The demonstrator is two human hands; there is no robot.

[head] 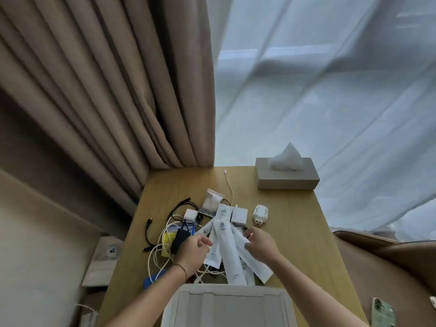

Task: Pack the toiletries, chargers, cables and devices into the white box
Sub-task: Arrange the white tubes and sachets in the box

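Observation:
The white box [213,289] stands open at the table's near edge, its inside bare. Just beyond it lie several long white toiletry sachets [230,258], fanned out. My left hand [194,252] pinches the left edge of one sachet. My right hand [260,244] grips another from the right. Around them lie a white plug charger [260,214], a white adapter [239,215], a small white cube charger [190,214], a black power brick [180,239], black cables [179,206], white cables [154,256], a yellow packet [168,239] and a small clear pouch [212,199].
A grey tissue box [287,179] sits at the table's far right corner. Brown curtains hang behind on the left, sheer white ones on the right. A brown armchair [389,267] stands right of the table with a phone [383,313] on it. A blue item [153,279] lies under my left forearm.

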